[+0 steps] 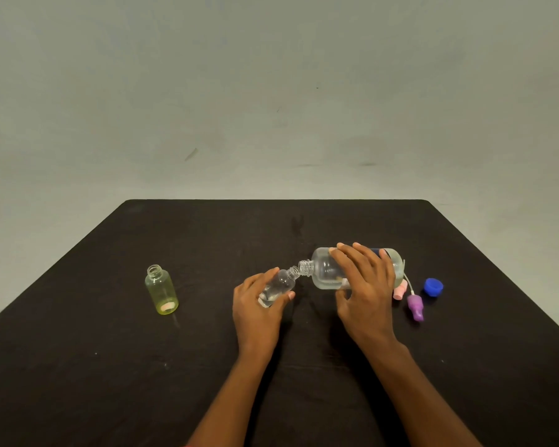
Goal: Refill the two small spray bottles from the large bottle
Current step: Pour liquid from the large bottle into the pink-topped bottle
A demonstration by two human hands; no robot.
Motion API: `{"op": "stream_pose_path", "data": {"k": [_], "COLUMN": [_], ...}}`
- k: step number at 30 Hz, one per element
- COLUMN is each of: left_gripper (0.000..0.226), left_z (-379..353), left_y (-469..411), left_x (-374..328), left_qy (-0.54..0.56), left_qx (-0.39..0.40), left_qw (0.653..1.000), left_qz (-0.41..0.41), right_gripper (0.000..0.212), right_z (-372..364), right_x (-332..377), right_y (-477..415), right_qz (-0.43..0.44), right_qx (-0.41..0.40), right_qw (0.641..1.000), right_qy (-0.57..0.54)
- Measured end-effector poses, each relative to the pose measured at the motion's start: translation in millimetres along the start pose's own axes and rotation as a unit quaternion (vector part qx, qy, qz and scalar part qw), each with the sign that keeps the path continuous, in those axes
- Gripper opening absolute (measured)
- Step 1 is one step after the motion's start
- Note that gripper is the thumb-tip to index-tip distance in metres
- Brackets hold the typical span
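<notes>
- the left hand [259,304] is curling its fingers and thumb round the small clear bottle [279,285], tilting it with the open neck pointing up and to the right, just above the black table [110,366].
- a little clear liquid is pooling in that bottle's lower end; most of it is looking unfilled.
- the right hand [365,295] is wrapping round the middle of the large bottle [326,272], holding it almost on its side, mouth meeting the small neck.
- both are looking like thin, smooth plastic: probably light, slightly squashy, slippery if wet, so gripping mid-body seems safest.
- some liquid is lying along the large bottle's lower wall.
- to the left, the yellow bottle [162,293] is standing upright, uncapped and seemingly empty.
- to the right, a pink spray top [399,291], a purple spray top [415,306] and a blue cap [433,287] are lying loose.
</notes>
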State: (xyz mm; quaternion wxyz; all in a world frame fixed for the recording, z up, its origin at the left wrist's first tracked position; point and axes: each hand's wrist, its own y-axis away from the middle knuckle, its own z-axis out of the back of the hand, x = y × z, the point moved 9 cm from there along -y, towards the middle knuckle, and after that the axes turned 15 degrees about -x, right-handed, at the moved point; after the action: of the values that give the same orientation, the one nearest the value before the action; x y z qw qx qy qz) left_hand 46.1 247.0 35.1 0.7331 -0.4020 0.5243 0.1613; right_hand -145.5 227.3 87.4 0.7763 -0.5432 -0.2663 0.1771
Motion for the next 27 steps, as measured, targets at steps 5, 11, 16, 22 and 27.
{"op": "stream_pose_path", "data": {"k": [5, 11, 16, 22, 27], "left_gripper": [0.046, 0.046, 0.047, 0.047, 0.047], "left_z": [0.4, 0.0, -0.3, -0.5, -0.6], "left_y": [0.3, 0.4, 0.4, -0.1, -0.2], "left_x": [0.7, 0.4, 0.1, 0.6, 1.6], "left_qy": [0.000, 0.004, 0.007, 0.002, 0.002], "left_qx": [-0.001, -0.001, -0.002, -0.003, -0.001], "left_qw": [1.000, 1.000, 1.000, 1.000, 1.000], "left_qz": [0.000, 0.002, 0.000, -0.004, -0.003], "right_gripper": [0.083, 0.083, 0.083, 0.083, 0.084], "right_z": [0.4, 0.6, 0.3, -0.1, -0.3], "right_x": [-0.1, -0.5, -0.6, -0.8, 0.0], "right_y": [0.1, -0.3, -0.3, -0.4, -0.8], "right_qz": [-0.001, -0.001, -0.002, -0.003, -0.005], "right_qx": [0.001, -0.001, 0.000, 0.004, 0.006], "right_qw": [1.000, 1.000, 1.000, 1.000, 1.000], "right_qy": [0.001, 0.002, 0.000, 0.000, -0.003]}}
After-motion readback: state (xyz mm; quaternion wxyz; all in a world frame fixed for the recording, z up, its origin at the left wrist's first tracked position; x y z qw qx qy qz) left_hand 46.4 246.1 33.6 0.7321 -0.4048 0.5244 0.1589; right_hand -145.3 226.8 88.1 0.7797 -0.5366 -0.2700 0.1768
